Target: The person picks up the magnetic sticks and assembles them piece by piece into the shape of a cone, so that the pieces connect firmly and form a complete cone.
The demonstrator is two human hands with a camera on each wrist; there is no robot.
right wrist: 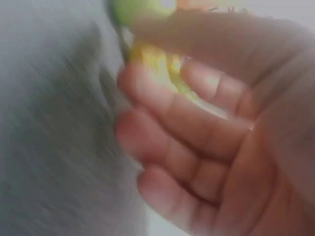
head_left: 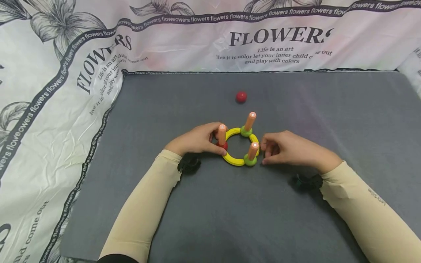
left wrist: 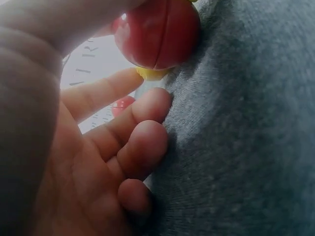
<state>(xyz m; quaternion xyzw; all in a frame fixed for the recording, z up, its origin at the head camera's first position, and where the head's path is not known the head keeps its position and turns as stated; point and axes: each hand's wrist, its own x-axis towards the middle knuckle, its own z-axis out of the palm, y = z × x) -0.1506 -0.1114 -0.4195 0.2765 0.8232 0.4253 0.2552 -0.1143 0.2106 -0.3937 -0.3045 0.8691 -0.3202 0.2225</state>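
A yellow ring [head_left: 235, 161] lies on the grey mat. It carries a red ball [head_left: 224, 145] on its left and two green balls [head_left: 250, 160] on its right, each with an upright orange peg [head_left: 222, 134]. My left hand [head_left: 200, 139] grips the ring at its left side, thumb and index finger on either side of the red ball [left wrist: 160, 34]. Its other fingers curl loosely near the mat. Just right of the ring is my right hand [head_left: 287, 149], fingers loosely bent and thumb apart from them, holding nothing. The right wrist view is blurred.
A loose red ball [head_left: 241, 96] lies on the mat beyond the ring. The grey mat [head_left: 197, 219] ends at the back and left against a white cloth [head_left: 184, 47] with printed flowers and lettering.
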